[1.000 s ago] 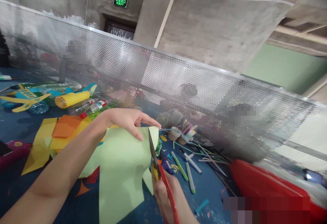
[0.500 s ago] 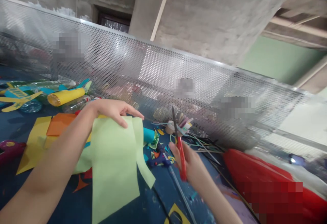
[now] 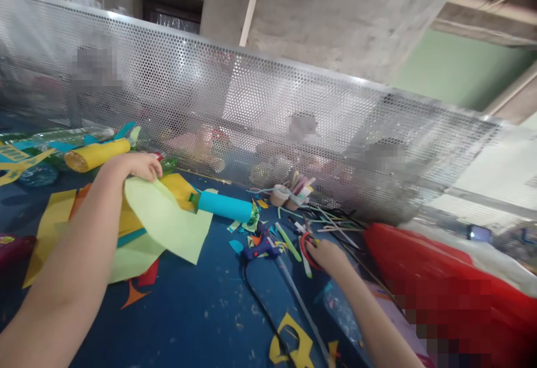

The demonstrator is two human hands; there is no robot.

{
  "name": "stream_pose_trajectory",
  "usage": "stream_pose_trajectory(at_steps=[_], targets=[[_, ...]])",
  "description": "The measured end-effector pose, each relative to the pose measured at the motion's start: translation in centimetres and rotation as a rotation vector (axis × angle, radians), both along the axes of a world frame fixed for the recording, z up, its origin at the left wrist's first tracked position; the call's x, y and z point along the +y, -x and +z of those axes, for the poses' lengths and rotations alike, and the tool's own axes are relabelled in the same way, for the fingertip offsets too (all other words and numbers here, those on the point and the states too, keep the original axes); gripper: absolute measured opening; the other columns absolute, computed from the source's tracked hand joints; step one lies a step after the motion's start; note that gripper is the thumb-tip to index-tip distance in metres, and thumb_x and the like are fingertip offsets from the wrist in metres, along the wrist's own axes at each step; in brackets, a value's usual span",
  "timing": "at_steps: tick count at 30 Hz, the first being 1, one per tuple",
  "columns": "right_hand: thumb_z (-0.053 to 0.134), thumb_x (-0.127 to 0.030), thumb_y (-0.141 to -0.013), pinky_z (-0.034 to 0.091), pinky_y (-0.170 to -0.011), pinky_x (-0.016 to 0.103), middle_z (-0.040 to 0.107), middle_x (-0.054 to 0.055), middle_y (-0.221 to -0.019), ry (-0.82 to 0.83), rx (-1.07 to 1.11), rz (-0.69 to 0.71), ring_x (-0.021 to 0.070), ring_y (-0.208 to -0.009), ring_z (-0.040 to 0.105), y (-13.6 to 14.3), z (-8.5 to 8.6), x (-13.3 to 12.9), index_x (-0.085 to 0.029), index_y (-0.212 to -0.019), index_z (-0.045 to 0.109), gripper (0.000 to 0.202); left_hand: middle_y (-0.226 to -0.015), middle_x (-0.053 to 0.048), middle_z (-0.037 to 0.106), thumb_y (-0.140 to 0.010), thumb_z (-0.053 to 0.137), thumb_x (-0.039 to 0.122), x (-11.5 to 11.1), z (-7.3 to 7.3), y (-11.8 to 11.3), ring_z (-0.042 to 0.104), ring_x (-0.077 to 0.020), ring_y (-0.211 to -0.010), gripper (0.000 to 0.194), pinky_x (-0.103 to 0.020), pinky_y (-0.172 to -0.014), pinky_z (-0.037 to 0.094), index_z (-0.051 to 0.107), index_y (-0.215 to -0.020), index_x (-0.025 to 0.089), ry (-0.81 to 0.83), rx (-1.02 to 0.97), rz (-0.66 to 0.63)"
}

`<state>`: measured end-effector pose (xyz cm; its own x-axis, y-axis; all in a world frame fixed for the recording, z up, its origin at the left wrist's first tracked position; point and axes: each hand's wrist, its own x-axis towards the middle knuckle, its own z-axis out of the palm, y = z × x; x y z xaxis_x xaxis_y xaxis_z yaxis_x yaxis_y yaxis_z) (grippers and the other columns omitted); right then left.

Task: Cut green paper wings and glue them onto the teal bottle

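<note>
My left hand (image 3: 146,165) is closed on the top edge of a light green sheet of paper (image 3: 170,220), which droops over other coloured sheets. My right hand (image 3: 329,255) grips red-handled scissors (image 3: 307,245) low over the table, their blades pointing away from me. Beside the scissors lie a marker (image 3: 297,225) and a light green stick (image 3: 288,242). Between my hands are a bottle wrapped in blue paper (image 3: 226,206) and a blue glue gun (image 3: 262,246) with a black cord.
A perforated metal screen (image 3: 260,94) runs along the table's far side. A yellow-wrapped bottle (image 3: 98,154) stands out at the left. Cut yellow paper (image 3: 293,341) lies in front, a red bag (image 3: 423,267) at right. Cups of sticks (image 3: 282,193) sit near the screen.
My left hand has drawn the green sheet left and down onto the other papers. My right hand has lowered the scissors from upright to the tabletop. The view has shifted slightly.
</note>
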<state>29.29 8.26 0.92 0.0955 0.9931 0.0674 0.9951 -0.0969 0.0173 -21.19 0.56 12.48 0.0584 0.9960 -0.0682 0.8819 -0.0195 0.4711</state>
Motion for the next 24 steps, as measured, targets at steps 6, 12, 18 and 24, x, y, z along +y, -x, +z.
stream_pose_trajectory(at_steps=[6, 12, 18, 24], targets=[[0.037, -0.046, -0.086, 0.045, -0.074, 0.034, 0.065, 0.024, -0.094, 0.072, -0.001, 0.012, 0.0306, -0.091, 0.063, 0.1, -0.3, 0.4, -0.003, -0.094, 0.066, 0.053, -0.061, 0.004, 0.057, -0.07, 0.061, 0.025, -0.8, 1.8, -1.3, 0.046, -0.0113, -0.059, 0.018, -0.019, -0.056, 0.031, 0.064, -0.086, 0.018, -0.367, 0.098, 0.296], [0.039, -0.041, -0.086, 0.044, -0.073, 0.033, 0.065, 0.023, -0.095, 0.002, 0.006, -0.019, 0.0309, -0.092, 0.062, 0.7, 0.2, -0.5, -0.002, -0.097, 0.064, 0.047, -0.083, 0.0, 0.057, -0.083, 0.047, 0.027, -3.7, 5.3, -9.1, 0.055, -0.0102, -0.073, 0.034, -0.023, -0.07, 0.041, 0.053, -0.115, 0.019, -0.799, -0.379, 0.062], [0.035, -0.04, -0.09, 0.043, -0.077, 0.028, 0.063, 0.021, -0.099, -0.129, 0.01, -0.09, 0.0253, -0.095, 0.061, 1.5, 0.4, -1.4, -0.003, -0.105, 0.055, 0.045, -0.077, 0.005, 0.053, -0.071, 0.059, 0.035, -5.9, 5.5, -14.6, 0.045, -0.0025, -0.052, 0.039, -0.014, -0.048, 0.034, 0.056, -0.109, 0.028, -0.477, -0.821, -0.275], [0.035, -0.028, -0.09, 0.041, -0.082, 0.03, 0.06, 0.018, -0.107, -0.188, 0.003, -0.09, 0.0272, -0.105, 0.056, 2.7, 0.3, -2.0, -0.008, -0.1, 0.057, 0.031, -0.07, 0.002, 0.056, -0.076, 0.059, 0.036, -2.2, 0.8, -19.9, 0.05, -0.0038, -0.052, 0.026, -0.016, -0.051, 0.042, 0.062, -0.097, 0.022, 0.17, -0.57, -0.676]])
